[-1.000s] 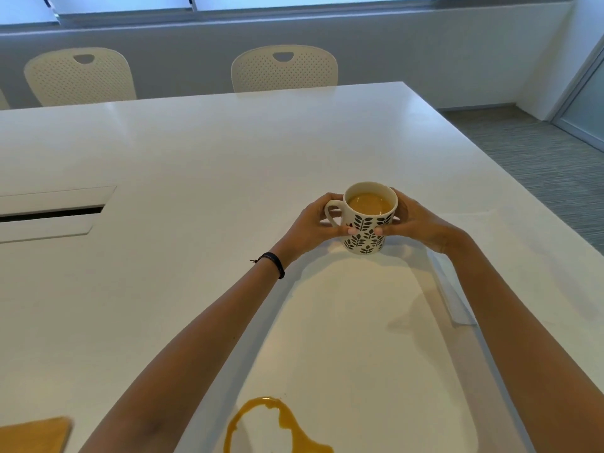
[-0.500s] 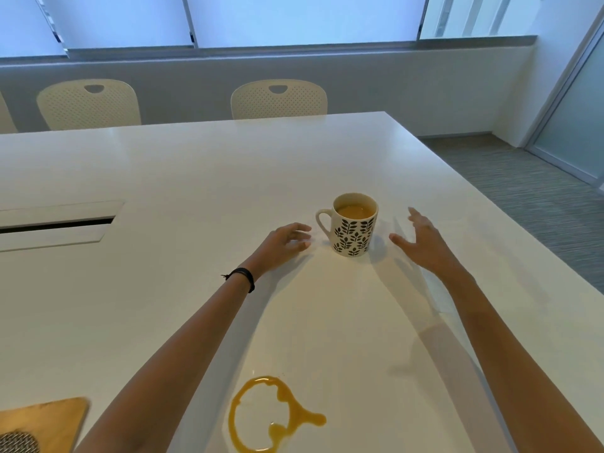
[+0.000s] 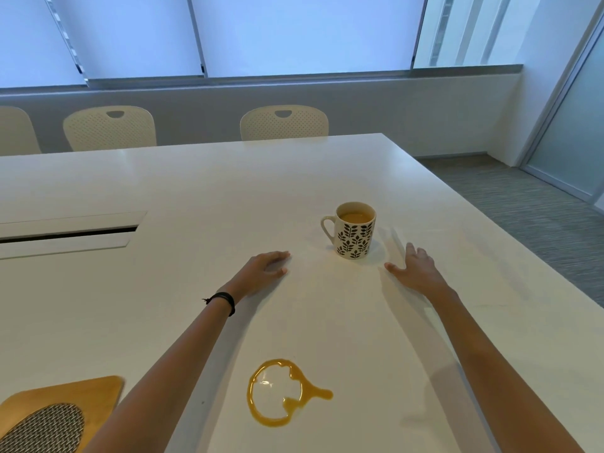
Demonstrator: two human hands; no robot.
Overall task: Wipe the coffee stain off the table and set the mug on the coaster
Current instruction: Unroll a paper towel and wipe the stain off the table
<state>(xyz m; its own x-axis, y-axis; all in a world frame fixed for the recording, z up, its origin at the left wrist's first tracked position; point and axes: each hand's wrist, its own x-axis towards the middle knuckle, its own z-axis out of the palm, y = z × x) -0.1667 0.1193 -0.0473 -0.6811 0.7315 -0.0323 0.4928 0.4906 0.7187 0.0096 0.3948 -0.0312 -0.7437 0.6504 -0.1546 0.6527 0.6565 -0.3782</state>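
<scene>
The white table (image 3: 196, 197) bears a leaf-patterned mug (image 3: 354, 235), a coffee ring (image 3: 289, 403) and a wooden board (image 3: 65, 395)

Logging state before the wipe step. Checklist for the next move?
1. The mug clear of the coffee stain: ok, upright, well beyond the ring.
2. Hands free: ok, left hand and right hand hold nothing, one on either side of the mug, not touching it.
3. Wiping cloth within reach: not ok, none in view.
4. Stain removed: not ok, ring intact on the table.
5. The woven coaster free: cannot tell, it lies on the wooden board, cut off by the frame edge.
6. Safe to carry: cannot tell, coffee sits fairly high in the mug.
</scene>
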